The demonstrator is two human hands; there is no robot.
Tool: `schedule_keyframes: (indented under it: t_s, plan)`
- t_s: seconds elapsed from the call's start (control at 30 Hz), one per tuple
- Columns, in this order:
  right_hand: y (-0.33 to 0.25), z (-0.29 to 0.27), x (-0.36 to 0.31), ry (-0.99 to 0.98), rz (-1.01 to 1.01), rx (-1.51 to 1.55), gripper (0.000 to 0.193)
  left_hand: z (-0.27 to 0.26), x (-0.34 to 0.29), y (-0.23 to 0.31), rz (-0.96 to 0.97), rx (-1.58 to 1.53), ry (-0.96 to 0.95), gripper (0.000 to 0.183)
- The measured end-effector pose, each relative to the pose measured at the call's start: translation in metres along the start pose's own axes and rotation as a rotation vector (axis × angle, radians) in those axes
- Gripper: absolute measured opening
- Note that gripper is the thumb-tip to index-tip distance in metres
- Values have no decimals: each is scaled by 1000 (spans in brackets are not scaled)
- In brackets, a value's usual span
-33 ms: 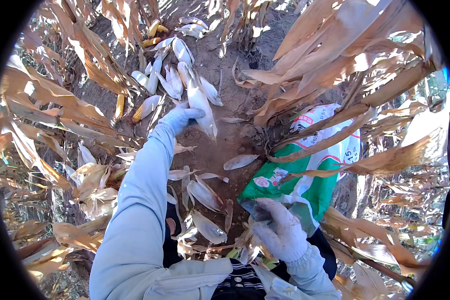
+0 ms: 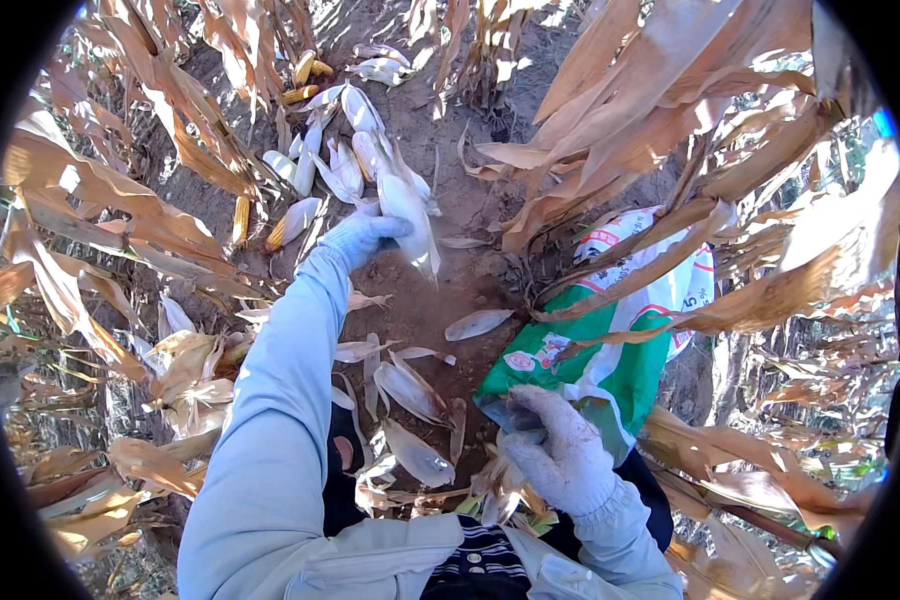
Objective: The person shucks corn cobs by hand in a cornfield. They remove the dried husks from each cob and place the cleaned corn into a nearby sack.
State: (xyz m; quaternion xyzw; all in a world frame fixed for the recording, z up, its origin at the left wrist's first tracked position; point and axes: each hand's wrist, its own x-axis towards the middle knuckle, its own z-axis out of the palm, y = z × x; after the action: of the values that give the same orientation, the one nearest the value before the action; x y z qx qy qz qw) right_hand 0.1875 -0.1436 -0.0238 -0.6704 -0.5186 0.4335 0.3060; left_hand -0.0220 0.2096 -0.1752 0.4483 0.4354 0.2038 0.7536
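My left hand [image 2: 364, 236], in a pale glove, reaches out over the soil and is closed around a husked ear of corn [image 2: 407, 205]. Its dry husk is pale, and one pointed end hangs toward me. Just beyond lie more ears in pale husks [image 2: 342, 168]. To the left, a partly bared ear [image 2: 293, 224] shows yellow kernels. My right hand [image 2: 567, 448], in a soiled white glove, is open with thumb and fingers apart. It is beside the lower end of a green and white bag [image 2: 610, 360]; whether it touches the bag, I cannot tell.
Dry corn leaves [image 2: 660, 90] arch in from the right, some crossing over the bag. Brown stalks and leaves [image 2: 160, 110] crowd the left side. Loose husks [image 2: 416, 455] lie on the soil near my feet. Bare yellow ears [image 2: 300, 93] rest at the far left.
My left hand still grips the corn, whose lower tip has swung slightly nearer and to the right. My right hand has shifted slightly, fingers still apart.
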Motion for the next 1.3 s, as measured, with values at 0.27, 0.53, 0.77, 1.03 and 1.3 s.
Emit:
schedule_keyframes:
  t_s: [0.27, 0.53, 0.77, 1.03, 1.3]
  plan:
    - [-27, -25, -17, 346, -282, 104, 64, 125, -156, 95, 236, 350, -348, 59]
    - [-33, 3, -35, 151, -187, 552, 73, 197, -266, 56, 472, 205, -186, 52]
    - [-18, 9, -35, 351, -258, -137, 74, 169, -224, 30, 435, -47, 250, 51]
    - [-20, 24, -12, 347, -132, -78, 89, 157, -161, -5, 499, -437, 181, 43]
    - [-24, 52, 6, 417, -100, 16, 83, 176, -175, 11, 437, -649, 122, 35]
